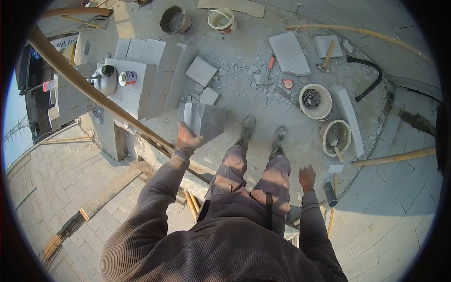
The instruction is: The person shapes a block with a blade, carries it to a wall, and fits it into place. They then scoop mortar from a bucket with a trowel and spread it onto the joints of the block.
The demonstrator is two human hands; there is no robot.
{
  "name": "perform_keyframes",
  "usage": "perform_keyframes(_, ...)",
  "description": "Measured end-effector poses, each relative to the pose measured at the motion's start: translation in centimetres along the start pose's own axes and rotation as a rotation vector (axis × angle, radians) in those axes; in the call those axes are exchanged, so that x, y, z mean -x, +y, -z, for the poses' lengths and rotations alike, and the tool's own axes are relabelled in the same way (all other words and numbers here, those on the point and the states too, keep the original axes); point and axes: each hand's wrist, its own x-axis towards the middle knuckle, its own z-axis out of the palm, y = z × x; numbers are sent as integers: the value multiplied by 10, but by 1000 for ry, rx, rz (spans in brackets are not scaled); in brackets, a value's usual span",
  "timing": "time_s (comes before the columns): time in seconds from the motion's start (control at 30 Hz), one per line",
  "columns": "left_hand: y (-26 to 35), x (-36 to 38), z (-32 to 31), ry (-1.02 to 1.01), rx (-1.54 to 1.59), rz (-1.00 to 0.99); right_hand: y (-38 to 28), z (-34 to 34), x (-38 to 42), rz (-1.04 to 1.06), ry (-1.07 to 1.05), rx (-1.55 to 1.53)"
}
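A pale grey block (210,120) stands on the floor in front of my left foot. My left hand (189,137) is on the near left edge of this block, with its fingers against the side and the thumb pointing right. My right hand (307,177) hangs to the right of my legs, its fingers curled in and nothing visible in them. Near it on the right are a small pale piece (335,168) and a dark cylinder (330,193). Broken block pieces (201,71) lie beyond the block.
Stacked blocks (149,52) stand at the left behind a slanting pole (94,91). Buckets (336,136) are at the right, with a hammer (326,58), a tape measure (288,83) and a slab (289,52) farther off. More buckets (175,20) stand at the back.
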Motion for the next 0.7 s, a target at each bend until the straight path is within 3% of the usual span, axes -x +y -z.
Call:
perform_keyframes(0.03,0,5,24,-3,-9,-8,-42,1,-2,93,13,-38)
perform_keyframes(0.1,0,16,71,-99,-254,-592,-136,12,-9,166,-133,162)
perform_keyframes(0.13,8,23,98,-103,-273,-612,-169,9,-13,291,-136,155)
perform_keyframes(0.2,31,47,152,-181,-559,-1104,-224,2,-24,514,-179,130)
perform_keyframes(0.23,44,60,175,-176,-578,-1126,-244,-3,-26,615,-227,84)
perform_keyframes(0.3,68,91,220,-225,-592,-1427,-271,-15,-19,830,-323,-17)
perform_keyframes(0.33,81,106,242,-213,-627,-1434,-280,-24,-12,938,-364,-69)
perform_keyframes(0.4,104,132,276,-204,-644,-1443,-291,-37,12,1055,-268,-532)
perform_keyframes(0.47,123,151,302,-194,-566,-1426,-300,-55,14,990,-35,-544)
perform_keyframes(0.57,146,173,331,-154,-465,-1429,-325,-11,-5,988,186,-411)
perform_keyframes(0.63,161,175,345,-122,-428,-1422,-332,43,-3,972,-106,-570)
perform_keyframes(0.67,167,173,353,-114,-464,-1450,-332,60,1,1083,37,-435)
perform_keyframes(0.7,172,173,363,-104,-498,-1475,-329,77,14,1065,74,-418)
